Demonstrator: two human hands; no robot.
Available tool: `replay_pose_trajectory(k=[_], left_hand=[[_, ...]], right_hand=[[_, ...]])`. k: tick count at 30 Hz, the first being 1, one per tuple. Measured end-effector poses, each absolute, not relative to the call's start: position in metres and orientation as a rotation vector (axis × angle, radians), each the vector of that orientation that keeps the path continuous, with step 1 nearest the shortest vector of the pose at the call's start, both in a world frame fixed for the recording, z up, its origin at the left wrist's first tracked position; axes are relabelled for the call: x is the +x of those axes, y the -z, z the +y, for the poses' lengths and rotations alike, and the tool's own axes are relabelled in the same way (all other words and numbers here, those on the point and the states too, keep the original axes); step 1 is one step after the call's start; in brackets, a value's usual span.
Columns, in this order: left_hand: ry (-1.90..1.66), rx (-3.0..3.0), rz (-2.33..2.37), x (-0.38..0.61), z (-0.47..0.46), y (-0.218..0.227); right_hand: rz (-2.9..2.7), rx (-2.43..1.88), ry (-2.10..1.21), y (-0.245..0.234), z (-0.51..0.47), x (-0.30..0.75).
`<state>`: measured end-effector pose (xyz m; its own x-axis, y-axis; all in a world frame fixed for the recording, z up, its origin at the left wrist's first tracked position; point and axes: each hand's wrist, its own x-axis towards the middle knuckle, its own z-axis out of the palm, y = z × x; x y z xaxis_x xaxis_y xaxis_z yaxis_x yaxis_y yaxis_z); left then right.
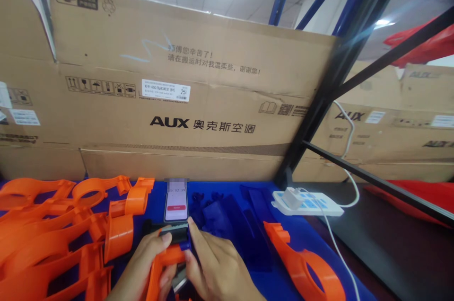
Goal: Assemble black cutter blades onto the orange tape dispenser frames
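Observation:
An orange tape dispenser (166, 258) is between my hands near the bottom middle, with a black piece (175, 234) and a toothed metal edge at its top. My left hand (142, 263) grips it, thumb lying on the black piece. From the other side, my right hand (222, 263) closes its fingers on the dispenser beside a small dark blue part (186, 245). The fingers partly cover this blue part. Just beyond my hands a phone (176, 201) stands with its screen lit.
Several orange dispenser frames (118, 237) are piled at left; another orange frame (312, 268) lies at right. Dark blue plastic pieces (230, 225) rest on the blue surface (280, 253). A white power strip (315, 204) with cables sits by the black rack post (312, 107). Behind stands a large carton (205, 97).

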<state>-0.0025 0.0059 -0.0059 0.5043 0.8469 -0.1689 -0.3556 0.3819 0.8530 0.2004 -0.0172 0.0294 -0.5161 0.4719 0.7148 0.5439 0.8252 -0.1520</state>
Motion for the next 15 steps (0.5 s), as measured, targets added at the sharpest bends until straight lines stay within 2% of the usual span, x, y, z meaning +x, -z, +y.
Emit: replay_pose_trajectory(k=[5,8,11,15], left_hand=[[-0.62,0.954,0.553,-0.014,0.007,-0.005],[-0.715,0.91,0.506,-0.019,0.006,-0.006],[-0.801,0.865,0.489,-0.022,0.01,-0.002],[-0.824,0.843,0.452,-0.024,0.019,0.005]], right_hand=[[-1.97,-0.801,-0.208,-0.037,-0.02,0.207],[-1.703,-0.915,-0.363,-0.046,-0.014,0.221],[-1.619,-1.096,-0.301,-0.054,-0.001,0.235],[-1.785,-1.288,-0.205,-0.055,0.012,0.243]])
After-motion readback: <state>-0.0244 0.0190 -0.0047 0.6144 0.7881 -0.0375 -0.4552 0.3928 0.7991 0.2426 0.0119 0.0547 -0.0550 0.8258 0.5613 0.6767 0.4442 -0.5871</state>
